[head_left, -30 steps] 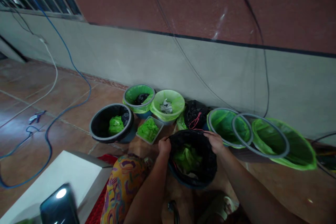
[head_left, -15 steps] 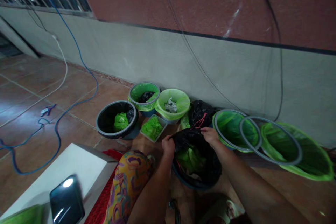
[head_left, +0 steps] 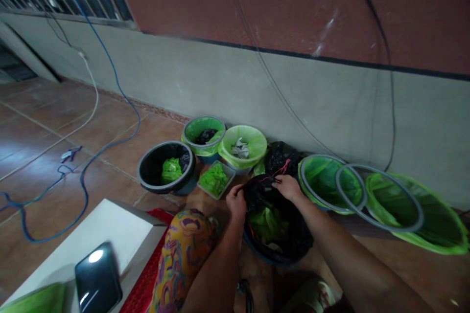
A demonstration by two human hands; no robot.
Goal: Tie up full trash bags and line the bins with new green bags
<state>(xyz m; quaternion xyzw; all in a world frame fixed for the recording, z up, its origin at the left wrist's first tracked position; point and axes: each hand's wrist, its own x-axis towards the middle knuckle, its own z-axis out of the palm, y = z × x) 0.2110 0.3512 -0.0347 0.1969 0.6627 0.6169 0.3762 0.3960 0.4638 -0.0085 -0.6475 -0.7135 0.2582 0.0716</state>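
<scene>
Between my legs stands a dark bin (head_left: 270,256) lined with a black bin bag (head_left: 299,232). Green plastic (head_left: 270,222) lies crumpled inside it. My left hand (head_left: 237,200) is closed on the bag's edge at the left of the rim. My right hand (head_left: 287,188) pinches the same edge at the far side, where a thin red drawstring runs along the bag. Just beyond, a bundled black bag (head_left: 282,156) with pink-red ties (head_left: 282,168) rests against the wall.
Bins with green liners stand along the wall (head_left: 205,78); a loose grey ring (head_left: 421,215) leans over those at right. A black-lined bin (head_left: 140,173) and a small tray of green bags (head_left: 232,176) sit left. A phone (head_left: 98,279) lies on a white box (head_left: 106,220). Blue cable (head_left: 85,195) crosses the tiles.
My right hand has shifted slightly left along the bag's edge, closer to my left hand. The view has moved a little; the bins stay in place.
</scene>
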